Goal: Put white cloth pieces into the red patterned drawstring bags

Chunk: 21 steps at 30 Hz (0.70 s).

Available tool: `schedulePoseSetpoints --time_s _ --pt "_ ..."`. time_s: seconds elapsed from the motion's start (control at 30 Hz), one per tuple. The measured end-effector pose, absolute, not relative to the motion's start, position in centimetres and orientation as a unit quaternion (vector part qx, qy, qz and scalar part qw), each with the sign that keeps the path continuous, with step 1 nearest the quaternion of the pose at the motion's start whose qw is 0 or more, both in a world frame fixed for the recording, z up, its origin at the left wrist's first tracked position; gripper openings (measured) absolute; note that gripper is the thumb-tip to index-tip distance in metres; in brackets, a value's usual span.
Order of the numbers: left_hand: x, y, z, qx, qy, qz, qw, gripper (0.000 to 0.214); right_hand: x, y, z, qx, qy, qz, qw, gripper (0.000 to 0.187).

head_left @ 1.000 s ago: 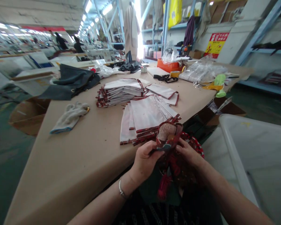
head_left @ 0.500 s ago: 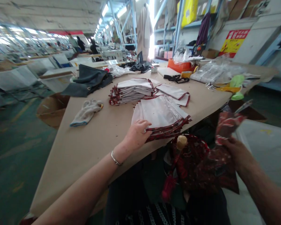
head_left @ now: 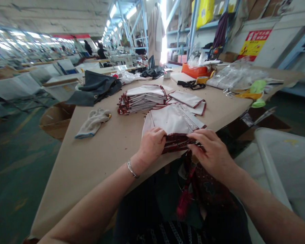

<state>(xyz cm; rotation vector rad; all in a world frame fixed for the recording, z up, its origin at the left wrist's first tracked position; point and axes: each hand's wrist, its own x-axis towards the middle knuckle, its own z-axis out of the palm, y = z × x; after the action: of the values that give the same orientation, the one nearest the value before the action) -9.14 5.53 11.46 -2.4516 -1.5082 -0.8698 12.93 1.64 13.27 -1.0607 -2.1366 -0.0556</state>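
A stack of white fabric pieces with dark red edging (head_left: 169, 118) lies at the table's near edge. My left hand (head_left: 154, 144) is closed on the near edge of the top fabric piece, at its left corner. Farther right along that edge, my right hand (head_left: 213, 154) pinches it between thumb and fingers. The edge is slightly lifted, showing dark red layers below. Under my right hand a dark red patterned cloth (head_left: 209, 186) hangs over my lap, partly hidden, beside a red tassel (head_left: 184, 203).
A taller stack of folded white pieces (head_left: 144, 96) stands behind, with a folded piece (head_left: 189, 99) to its right. A work glove (head_left: 94, 123) and dark grey fabric (head_left: 99, 84) lie left. An orange container (head_left: 197, 70) and clear plastic bags (head_left: 236, 76) are farther back. A white bin (head_left: 289, 159) stands right.
My right hand has come left from beside the bin, letting go of the dark red patterned thing, and now grips the stack's near edge. My left hand has stayed almost in place.
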Motion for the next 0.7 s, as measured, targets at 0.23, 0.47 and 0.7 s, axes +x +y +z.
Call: schedulePoseSetpoints --time_s 0.23,0.47,0.7 --pt "-9.8 5.1 11.9 -0.782 -0.515 -0.346 0.059 0.016 8.3 9.5 14.3 -0.541 -0.833 -0.081 0.084 0.031" --pt "-10.4 5.1 12.7 -0.664 -0.548 -0.495 -0.116 0.009 9.7 9.0 16.7 -0.526 -0.78 0.038 0.337 0.044" --pt "-7.8 -0.7 15.5 -0.308 -0.367 -0.637 -0.604 0.018 10.5 -0.9 12.4 -0.485 -0.802 0.182 0.296 0.026"
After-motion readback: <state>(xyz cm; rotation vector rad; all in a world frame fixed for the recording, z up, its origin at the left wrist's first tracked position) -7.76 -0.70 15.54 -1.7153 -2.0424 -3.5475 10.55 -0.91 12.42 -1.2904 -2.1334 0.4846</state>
